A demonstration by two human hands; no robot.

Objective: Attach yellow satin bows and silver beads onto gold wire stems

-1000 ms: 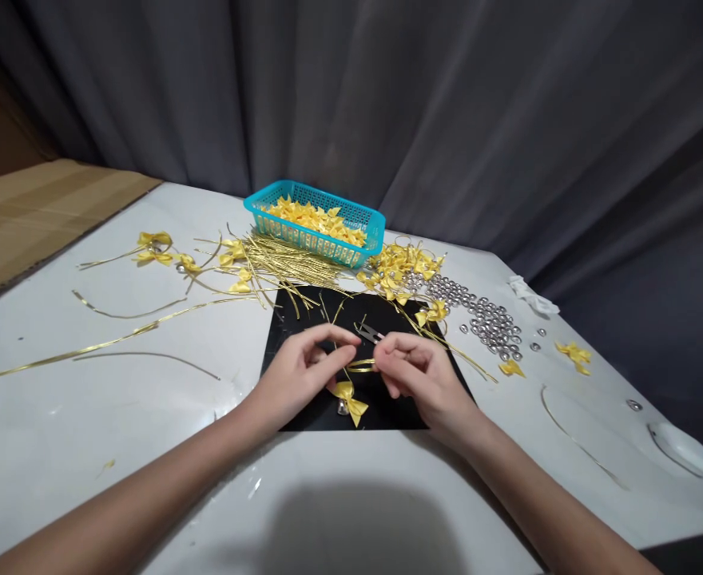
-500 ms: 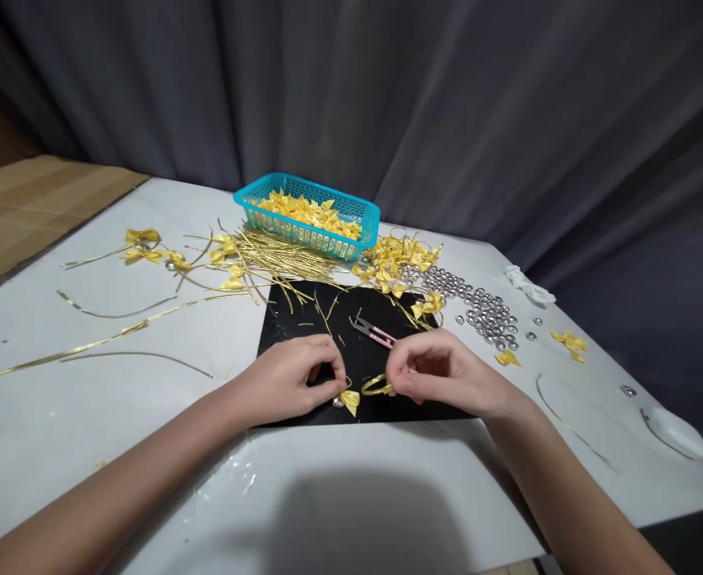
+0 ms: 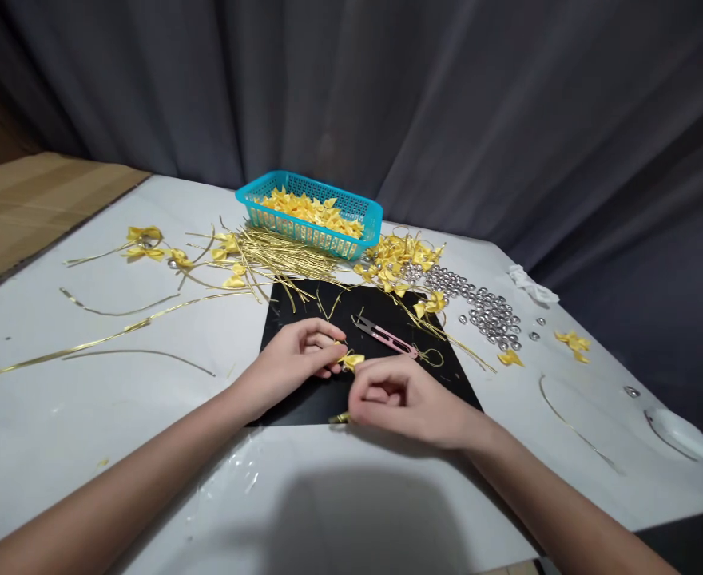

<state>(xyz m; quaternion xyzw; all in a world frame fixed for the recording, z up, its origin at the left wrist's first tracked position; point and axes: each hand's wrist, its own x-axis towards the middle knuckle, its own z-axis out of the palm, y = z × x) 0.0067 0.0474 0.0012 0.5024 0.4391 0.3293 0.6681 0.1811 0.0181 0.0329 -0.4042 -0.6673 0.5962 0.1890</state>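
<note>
My left hand [image 3: 297,350] is closed, thumb and fingers pinching a small yellow ribbon bow [image 3: 353,362] with a silver bead at its side. Close by on the right, my right hand [image 3: 408,398] is curled shut around gold cord [image 3: 340,418], whose end pokes out below the fingers; the rest is hidden in the palm. Its knuckles come near the bow's right tip, and I cannot tell whether they touch it. Both hands are over a black mat [image 3: 291,403]. Pink-handled thread snips [image 3: 381,335] lie on the mat beyond my right hand.
A blue basket [image 3: 309,231] of yellow bows stands at the back. Cut gold cords [image 3: 285,257] lie before it. Right of these are more bows [image 3: 403,254] and many silver beads [image 3: 489,311]. Loose cords and bows are scattered over the white table [image 3: 148,423]. Cardboard [image 3: 33,208] lies left.
My left hand has lifted the bow a little away from me. My right hand has moved left and towards me with the cord, uncovering the snips' handles.
</note>
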